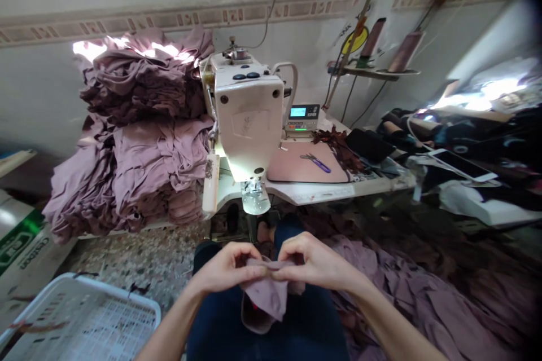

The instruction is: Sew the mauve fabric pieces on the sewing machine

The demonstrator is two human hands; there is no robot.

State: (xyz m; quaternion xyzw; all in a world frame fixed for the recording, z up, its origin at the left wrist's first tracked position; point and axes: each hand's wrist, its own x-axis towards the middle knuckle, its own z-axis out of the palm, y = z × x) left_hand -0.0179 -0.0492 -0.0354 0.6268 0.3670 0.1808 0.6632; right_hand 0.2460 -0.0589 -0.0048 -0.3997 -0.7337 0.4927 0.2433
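Note:
Over my lap, a small mauve fabric piece (267, 296) is pinched along its upper edge between both hands. My left hand (231, 265) is closed on the left part of that edge, thumb on top. Close beside it, my right hand (311, 262) grips the same edge, the two thumbs nearly meeting. The cloth hangs down in folds, and a spot of red shows inside it. Just beyond the hands stands a white sewing machine (249, 118), its lit presser foot area (255, 194) facing me.
Mauve garments (161, 163) are piled left of the machine. Thread snips (315, 162) lie on a pink mat (288, 166), with a control panel (302, 118) behind. A white basket (105, 287) stands lower left. More mauve cloth (423, 299) heaps at right, below a phone (463, 165).

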